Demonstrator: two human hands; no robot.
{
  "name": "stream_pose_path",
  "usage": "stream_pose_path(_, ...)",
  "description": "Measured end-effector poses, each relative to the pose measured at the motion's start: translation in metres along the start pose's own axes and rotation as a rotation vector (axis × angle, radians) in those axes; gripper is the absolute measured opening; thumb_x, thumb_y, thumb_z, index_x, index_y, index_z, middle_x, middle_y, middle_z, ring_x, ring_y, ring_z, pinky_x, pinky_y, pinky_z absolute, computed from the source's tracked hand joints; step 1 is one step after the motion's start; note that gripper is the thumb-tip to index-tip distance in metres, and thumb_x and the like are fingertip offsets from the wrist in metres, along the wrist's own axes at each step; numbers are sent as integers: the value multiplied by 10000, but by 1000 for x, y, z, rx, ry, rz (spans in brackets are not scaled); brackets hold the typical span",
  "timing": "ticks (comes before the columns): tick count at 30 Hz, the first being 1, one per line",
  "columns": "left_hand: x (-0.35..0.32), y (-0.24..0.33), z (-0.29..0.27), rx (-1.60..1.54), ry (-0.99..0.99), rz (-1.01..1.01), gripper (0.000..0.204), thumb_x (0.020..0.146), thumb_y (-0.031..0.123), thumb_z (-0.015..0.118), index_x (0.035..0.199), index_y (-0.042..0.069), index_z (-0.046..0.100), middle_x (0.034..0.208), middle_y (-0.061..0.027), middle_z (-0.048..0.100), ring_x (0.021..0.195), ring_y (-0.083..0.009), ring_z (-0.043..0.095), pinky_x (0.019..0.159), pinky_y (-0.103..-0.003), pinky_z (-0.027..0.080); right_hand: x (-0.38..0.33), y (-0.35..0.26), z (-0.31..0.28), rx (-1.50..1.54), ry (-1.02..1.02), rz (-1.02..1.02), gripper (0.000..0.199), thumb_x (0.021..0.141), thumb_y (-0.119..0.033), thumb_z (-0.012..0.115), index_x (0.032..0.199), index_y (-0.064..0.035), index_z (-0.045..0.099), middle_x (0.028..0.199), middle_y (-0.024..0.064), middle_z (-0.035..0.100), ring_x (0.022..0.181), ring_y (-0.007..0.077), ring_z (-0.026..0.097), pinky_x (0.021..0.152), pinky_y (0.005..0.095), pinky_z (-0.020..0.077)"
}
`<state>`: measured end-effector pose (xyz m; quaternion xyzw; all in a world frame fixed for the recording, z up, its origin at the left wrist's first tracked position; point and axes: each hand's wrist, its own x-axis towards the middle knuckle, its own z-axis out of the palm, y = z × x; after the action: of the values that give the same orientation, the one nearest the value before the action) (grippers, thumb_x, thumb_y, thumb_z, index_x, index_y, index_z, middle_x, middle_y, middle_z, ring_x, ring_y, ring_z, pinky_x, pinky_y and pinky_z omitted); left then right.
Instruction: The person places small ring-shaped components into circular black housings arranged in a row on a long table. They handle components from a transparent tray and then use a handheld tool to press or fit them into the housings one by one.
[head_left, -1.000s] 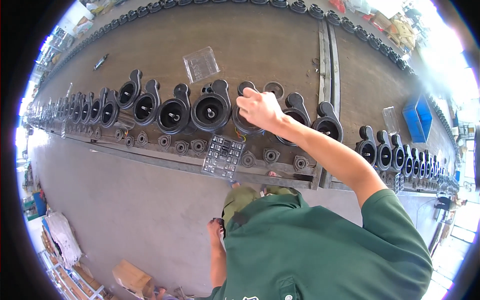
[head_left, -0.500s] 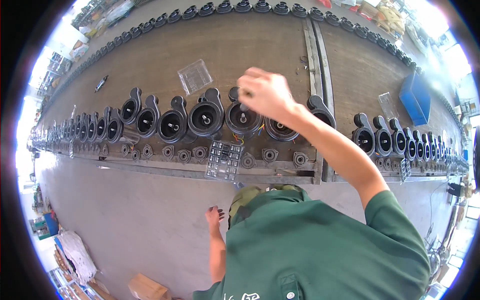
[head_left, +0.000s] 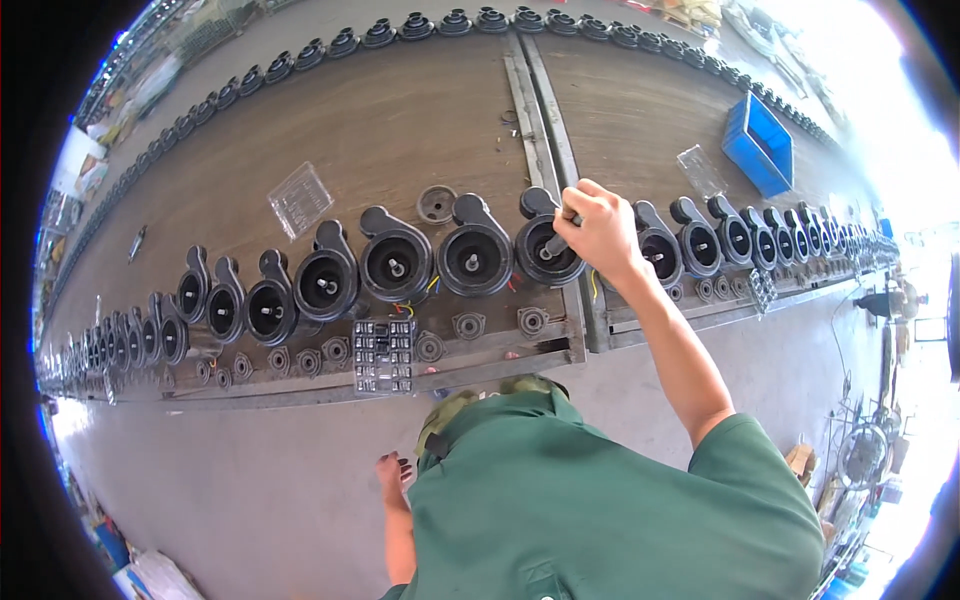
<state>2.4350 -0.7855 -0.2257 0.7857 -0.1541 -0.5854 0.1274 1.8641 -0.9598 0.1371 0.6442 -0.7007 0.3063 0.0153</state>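
Observation:
My right hand is closed round a short grey rod-like tool, whose kind I cannot make out. The tool slants down into the round opening of a black snail-shaped blower housing; its tip is near the centre, where contact is unclear. Just left of it stands another black housing with a metal shaft in its middle. My left hand hangs low beside my body, away from the table, with loosely bent fingers apart and nothing seen in them.
Rows of similar housings line the near and far table edges. Ring-shaped flanges and a clear tray of small metal parts lie at the near edge. Beyond are an empty clear tray, a blue bin and a metal seam.
The view has shifted right along the table. My right hand has moved right to another housing, and the tool in it now shows clearly. My left hand still hangs low.

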Motion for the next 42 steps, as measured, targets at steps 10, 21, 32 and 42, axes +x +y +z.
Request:
stream_pose_path(10, -12, 74, 25, 41, -70, 189, 347, 940, 226, 538, 1174, -27, 575, 898, -154, 689, 660, -248, 681, 544, -375, 563, -13, 26, 40, -8, -51, -59, 161, 750, -132, 687, 704, -62, 549, 732, 94, 543, 630, 330, 591, 563, 426, 492)
stream_pose_path(21, -19, 35, 58, 98, -60, 65, 371, 934, 240, 552, 1199, -20, 558, 949, -165, 692, 728, -271, 683, 624, -398, 569, -20, 32, 56, -25, -72, -133, 154, 775, -171, 694, 758, -89, 565, 788, 91, 542, 618, 327, 607, 548, 450, 498)
stream_pose_path(32, -32, 5, 91, 51, -74, 21, 337, 977, 231, 533, 1213, -8, 510, 928, -178, 683, 674, -286, 688, 530, -400, 539, 3, 24, -62, 30, 165, -48, 161, 752, -106, 692, 701, -56, 547, 721, 83, 541, 611, 313, 586, 567, 406, 489)
stream_pose_path(42, -24, 18, 101, 122, -85, 12, 318, 962, 232, 541, 1171, -7, 533, 932, -174, 677, 698, -309, 685, 587, -438, 571, -73, 128, -101, -215, 74, 204, 152, 751, -117, 689, 712, -54, 556, 741, 101, 556, 631, 332, 603, 557, 424, 487)
